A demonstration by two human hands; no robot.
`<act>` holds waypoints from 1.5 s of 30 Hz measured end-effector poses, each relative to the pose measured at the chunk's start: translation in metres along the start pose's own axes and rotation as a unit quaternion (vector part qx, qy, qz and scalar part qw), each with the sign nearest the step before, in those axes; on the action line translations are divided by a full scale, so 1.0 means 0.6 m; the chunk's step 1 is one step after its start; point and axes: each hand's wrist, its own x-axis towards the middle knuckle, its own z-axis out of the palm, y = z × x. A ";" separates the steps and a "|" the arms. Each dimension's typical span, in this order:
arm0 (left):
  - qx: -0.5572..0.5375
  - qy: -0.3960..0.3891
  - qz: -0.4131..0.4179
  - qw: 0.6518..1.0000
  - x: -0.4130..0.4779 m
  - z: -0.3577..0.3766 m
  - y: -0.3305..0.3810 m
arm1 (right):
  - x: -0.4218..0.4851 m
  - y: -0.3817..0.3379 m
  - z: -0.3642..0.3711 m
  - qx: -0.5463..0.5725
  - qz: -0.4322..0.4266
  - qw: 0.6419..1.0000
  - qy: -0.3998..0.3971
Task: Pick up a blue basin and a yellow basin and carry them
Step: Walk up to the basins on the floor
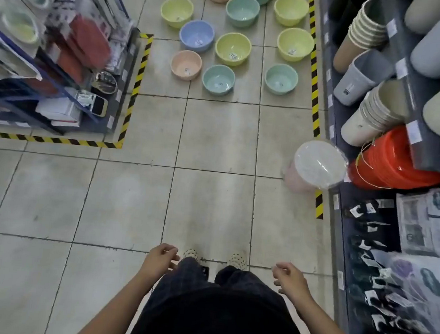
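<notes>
A blue basin (197, 35) sits on the tiled floor far ahead, among several loose basins. Right beside it lies a yellow basin (233, 49); other yellow basins lie around it, one at the left (177, 11) and one at the right (295, 44). My left hand (160, 259) and my right hand (289, 277) hang low in front of my legs, far from the basins. Both hands hold nothing, with fingers loosely curled and apart.
Green basins (218, 79) and a pink basin (186, 64) lie around the blue one. A shelf of packaged goods (64, 57) stands at the left, edged by striped tape (138, 81). At the right are stacked bins (370, 112), orange buckets (393, 162) and a wrapped pink bucket (316, 165).
</notes>
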 end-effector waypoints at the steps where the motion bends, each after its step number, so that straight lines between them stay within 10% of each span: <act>1: -0.013 0.009 -0.001 1.000 0.006 -0.002 0.004 | 0.009 -0.008 -0.006 0.008 0.004 1.000 0.006; 16: -0.069 0.069 -0.014 0.995 0.154 -0.120 0.209 | 0.117 -0.436 0.066 -0.050 -0.107 0.990 -0.078; 45: 0.073 -0.027 0.112 0.991 0.605 -0.264 1.120 | 0.517 -1.161 -0.101 0.035 -0.006 0.998 0.046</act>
